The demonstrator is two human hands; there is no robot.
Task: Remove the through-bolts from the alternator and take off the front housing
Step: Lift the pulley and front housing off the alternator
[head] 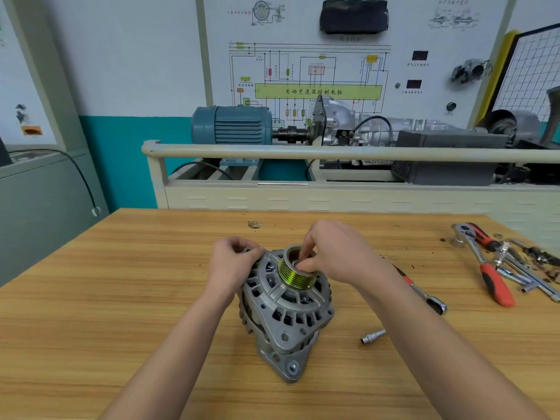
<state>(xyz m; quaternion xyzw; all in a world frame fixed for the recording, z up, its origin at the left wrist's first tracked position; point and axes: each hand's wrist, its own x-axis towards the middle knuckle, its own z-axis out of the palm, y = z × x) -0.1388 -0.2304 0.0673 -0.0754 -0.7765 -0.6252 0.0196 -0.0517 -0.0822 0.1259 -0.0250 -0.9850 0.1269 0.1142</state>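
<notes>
Workshop interior: wiring-diagram board and blue electric motor point(231, 125) standing behind a wooden worktop point(121, 283). Alternator point(283, 310) sitting at the worktop's centre, front housing point(298, 321) facing up, gold-green pulley point(292, 272) on top. Left hand point(235, 262) gripping the housing's far left edge, fingers curling round it. Right hand point(336, 253) reaching into the pulley's centre, fingertips pinching something small there; what, cannot be told. Loose socket point(372, 336) lying just right of the alternator. Ratchet with red handle point(424, 294) lying partly under the right forearm. Further ratchets and extensions point(497, 262) lying heaped at the worktop's right edge.
</notes>
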